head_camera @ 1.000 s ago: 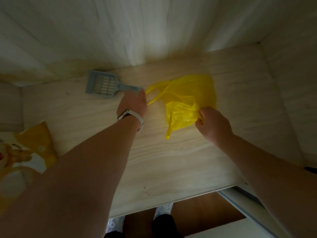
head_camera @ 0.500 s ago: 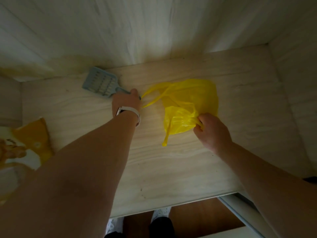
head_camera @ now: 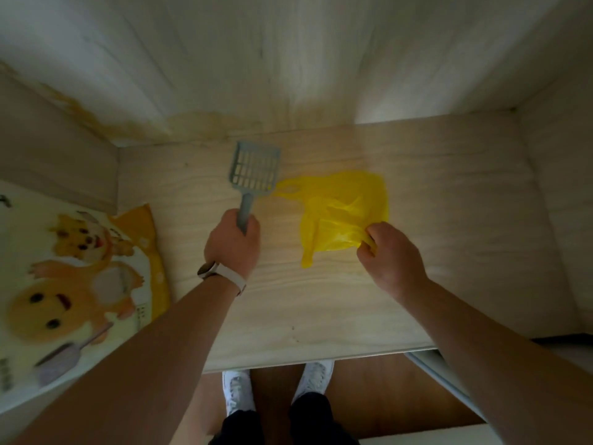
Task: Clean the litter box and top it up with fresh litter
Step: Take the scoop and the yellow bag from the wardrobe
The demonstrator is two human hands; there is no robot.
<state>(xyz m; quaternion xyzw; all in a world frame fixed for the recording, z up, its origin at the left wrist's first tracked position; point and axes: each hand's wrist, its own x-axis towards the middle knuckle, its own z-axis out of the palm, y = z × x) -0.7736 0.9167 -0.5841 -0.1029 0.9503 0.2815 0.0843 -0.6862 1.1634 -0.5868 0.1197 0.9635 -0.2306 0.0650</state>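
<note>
On the wooden shelf (head_camera: 321, 316), head cam: L hand (head_camera: 232, 242) now fisted round scoop (head_camera: 255, 170) handle, scoop swung from sideways to pointing away; R hand (head_camera: 390, 255) still pinches yellow bag (head_camera: 346, 207), lying on the board. Tools in hand, scooping likely next; litter box not in view

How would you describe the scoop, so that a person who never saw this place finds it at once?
Look at the pale wooden shelf, towards its back wall. The scoop is just left of the yellow plastic bag, its handle gripped by the left hand. It is the only grey-blue thing, with a slotted square head.
</note>
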